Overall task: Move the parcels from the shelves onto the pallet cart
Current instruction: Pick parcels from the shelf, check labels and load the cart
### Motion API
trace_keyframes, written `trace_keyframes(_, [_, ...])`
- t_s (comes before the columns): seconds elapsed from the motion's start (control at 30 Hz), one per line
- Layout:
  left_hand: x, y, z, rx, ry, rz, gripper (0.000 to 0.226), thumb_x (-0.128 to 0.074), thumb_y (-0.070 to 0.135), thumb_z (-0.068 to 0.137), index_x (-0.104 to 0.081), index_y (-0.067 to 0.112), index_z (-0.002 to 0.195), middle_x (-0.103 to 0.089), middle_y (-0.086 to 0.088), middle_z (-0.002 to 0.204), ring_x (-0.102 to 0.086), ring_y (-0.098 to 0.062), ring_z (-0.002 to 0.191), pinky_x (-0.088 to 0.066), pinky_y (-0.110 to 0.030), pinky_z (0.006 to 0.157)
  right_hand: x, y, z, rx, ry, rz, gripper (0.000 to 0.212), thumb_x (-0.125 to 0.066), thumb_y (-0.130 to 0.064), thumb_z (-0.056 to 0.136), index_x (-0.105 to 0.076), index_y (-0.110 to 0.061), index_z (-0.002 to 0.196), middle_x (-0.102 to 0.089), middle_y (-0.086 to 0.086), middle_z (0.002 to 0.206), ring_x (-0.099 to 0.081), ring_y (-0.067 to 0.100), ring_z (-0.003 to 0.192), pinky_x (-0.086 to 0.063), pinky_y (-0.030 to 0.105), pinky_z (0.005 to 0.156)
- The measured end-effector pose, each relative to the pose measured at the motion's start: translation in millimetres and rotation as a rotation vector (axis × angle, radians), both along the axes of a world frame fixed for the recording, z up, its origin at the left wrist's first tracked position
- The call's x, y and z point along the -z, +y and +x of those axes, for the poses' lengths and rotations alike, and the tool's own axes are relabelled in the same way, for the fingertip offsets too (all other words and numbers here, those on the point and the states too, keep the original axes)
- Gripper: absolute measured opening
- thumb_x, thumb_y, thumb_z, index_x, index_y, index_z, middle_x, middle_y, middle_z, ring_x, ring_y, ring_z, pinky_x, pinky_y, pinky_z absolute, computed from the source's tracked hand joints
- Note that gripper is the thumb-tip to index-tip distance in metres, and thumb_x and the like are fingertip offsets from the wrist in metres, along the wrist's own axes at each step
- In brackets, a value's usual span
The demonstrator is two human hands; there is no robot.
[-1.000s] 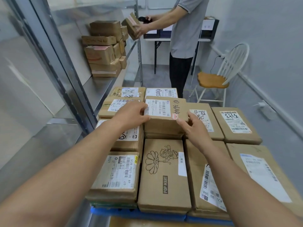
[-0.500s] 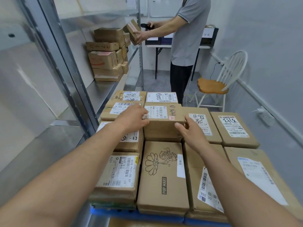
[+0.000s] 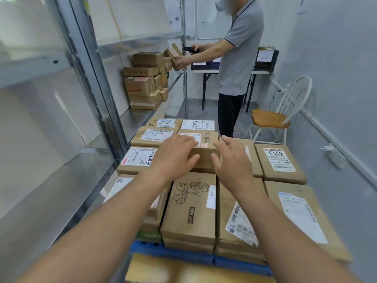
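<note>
A person in a grey polo shirt (image 3: pixel 240 58) stood at the far end, holding a black handheld device (image 3: pixel 189 49). Behind was a folding table (image 3: pixel 263 72) bearing a dark bin (image 3: pixel 274 60). A white chair (image 3: pixel 269 119) with a wooden seat stood far right beside the wall.

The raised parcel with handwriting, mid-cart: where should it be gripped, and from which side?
Take the raised parcel by its left and right side walls, one hand each, coming from above on the near side. It stands higher than the neighbouring parcels, so those walls look exposed enough for fingers. The left hand and right hand are at those sides, open.
</note>
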State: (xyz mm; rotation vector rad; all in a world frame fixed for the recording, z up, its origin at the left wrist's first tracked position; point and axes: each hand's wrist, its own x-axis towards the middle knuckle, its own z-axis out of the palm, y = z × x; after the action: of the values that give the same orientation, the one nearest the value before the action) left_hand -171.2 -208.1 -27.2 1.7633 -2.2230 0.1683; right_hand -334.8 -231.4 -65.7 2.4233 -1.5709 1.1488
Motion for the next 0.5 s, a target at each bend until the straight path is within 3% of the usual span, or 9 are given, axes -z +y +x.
trace_keyframes(0.1, [7.1,36.1,-15.6,-0.007,0.031,-0.124,0.041,-0.051,0.034,0.088,-0.063,0.010,0.120,-0.061,-0.008,0.124,-0.053,-0.029,0.115,-0.038,-0.039,0.100,4.6,23.9,-5.2,-0.081,0.020,-0.106,0.024,-0.065,-0.007,0.078,-0.069,-0.006,0.102,-0.064,0.017,0.109,-0.062,0.036,0.094,-0.055,0.045,0.076])
trace_keyframes(0.33, [38.1,129.2,-46.1,-0.190,0.066,-0.151,0.047,-0.042,0.041,0.085,-0.069,0.010,0.108,-0.067,-0.008,0.113,-0.061,-0.029,0.104,-0.047,-0.042,0.092,22.1,94.2,-27.4,-0.232,0.055,-0.146,0.030,-0.051,-0.022,0.079,-0.073,-0.010,0.094,-0.067,0.016,0.107,-0.065,0.034,0.091,-0.053,0.041,0.074])
trace_keyframes(0.5, [52.9,193.6,-58.9,-0.362,0.044,-0.196,0.052,-0.043,0.043,0.084,-0.065,0.009,0.115,-0.062,-0.012,0.122,-0.058,-0.032,0.114,-0.042,-0.052,0.101,23.6,138.6,-36.6,-0.324,0.071,-0.201,0.032,-0.067,-0.022,0.072,-0.072,-0.008,0.100,-0.065,0.021,0.112,-0.064,0.038,0.093,-0.053,0.047,0.077])
